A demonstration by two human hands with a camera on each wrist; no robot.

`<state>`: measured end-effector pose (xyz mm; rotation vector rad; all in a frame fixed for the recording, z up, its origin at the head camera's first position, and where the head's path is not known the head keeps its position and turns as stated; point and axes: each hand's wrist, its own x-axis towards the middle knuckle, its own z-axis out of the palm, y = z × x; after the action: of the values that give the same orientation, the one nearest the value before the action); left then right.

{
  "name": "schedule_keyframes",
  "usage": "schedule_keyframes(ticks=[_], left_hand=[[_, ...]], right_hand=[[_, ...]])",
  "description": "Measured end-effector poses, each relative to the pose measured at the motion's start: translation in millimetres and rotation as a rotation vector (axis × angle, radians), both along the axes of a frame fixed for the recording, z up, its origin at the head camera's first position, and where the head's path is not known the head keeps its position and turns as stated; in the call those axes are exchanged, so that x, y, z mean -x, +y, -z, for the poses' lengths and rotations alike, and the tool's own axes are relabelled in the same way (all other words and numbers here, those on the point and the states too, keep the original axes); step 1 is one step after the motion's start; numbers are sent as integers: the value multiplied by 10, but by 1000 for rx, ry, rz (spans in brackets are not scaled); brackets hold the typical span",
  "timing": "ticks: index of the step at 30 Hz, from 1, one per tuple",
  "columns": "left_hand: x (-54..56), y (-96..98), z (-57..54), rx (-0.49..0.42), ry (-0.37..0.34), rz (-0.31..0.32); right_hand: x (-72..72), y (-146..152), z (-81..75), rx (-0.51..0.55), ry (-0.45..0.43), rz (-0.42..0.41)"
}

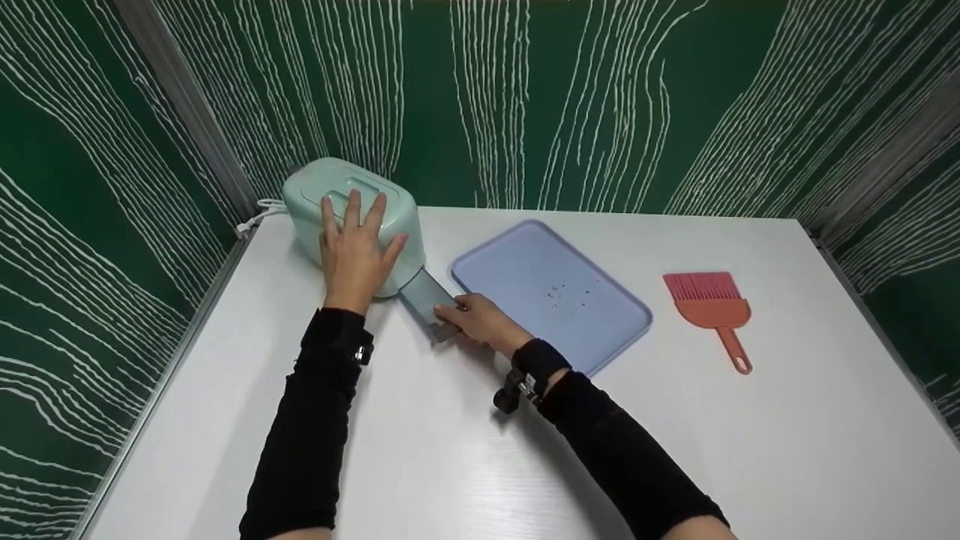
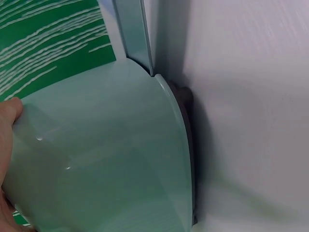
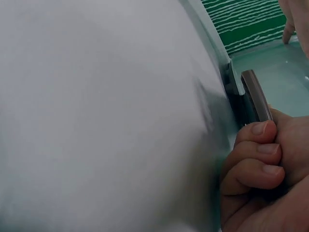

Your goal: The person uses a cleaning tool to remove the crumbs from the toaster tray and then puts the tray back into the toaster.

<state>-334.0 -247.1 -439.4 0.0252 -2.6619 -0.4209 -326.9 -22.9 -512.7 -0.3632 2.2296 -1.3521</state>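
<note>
A mint-green toaster (image 1: 304, 202) stands at the back left of the white table. My left hand (image 1: 355, 251) rests on it with fingers spread and straight across the top, beside the slots. From its near right end juts a grey crumb tray (image 1: 421, 294), partly out of the body. My right hand (image 1: 484, 322) pinches the outer end of this crumb tray, thumb on top; in the right wrist view the other fingers (image 3: 263, 150) are curled. How much of the crumb tray is still inside the toaster is hidden.
A blue tray (image 1: 510, 259) lies right of the toaster, with dark crumbs (image 1: 570, 295) on it. Farther right lies an orange hand brush (image 1: 712, 311) with red bristles. A white cord (image 1: 261, 214) is behind the toaster. Green patterned walls (image 1: 562, 112) enclose the table's back and sides.
</note>
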Motion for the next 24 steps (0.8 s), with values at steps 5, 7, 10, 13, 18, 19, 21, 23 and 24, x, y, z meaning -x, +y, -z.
schedule_keyframes(ticks=[5,7,10,13,18,19,21,23,24], left_hand=[[-5,-5,13,-12,6,2],[-2,-12,20,-17,28,4],[3,-18,29,-18,54,8],[2,-22,36,-15,61,11],[-1,-19,33,-17,53,6],[-1,-19,34,-17,57,6],[2,-15,36,-18,59,8],[5,-14,39,-16,55,6],[6,-13,39,-16,51,4]], right_hand=[[27,33,-22,34,-69,-21],[36,27,-25,38,-70,-27],[36,8,-23,40,-59,-14],[6,-8,-14,31,-40,24],[-31,-14,-22,-36,13,89],[-28,-9,-25,-53,25,102],[-24,7,-31,-79,51,131],[-18,21,-32,-94,66,154],[-15,27,-31,-96,69,161]])
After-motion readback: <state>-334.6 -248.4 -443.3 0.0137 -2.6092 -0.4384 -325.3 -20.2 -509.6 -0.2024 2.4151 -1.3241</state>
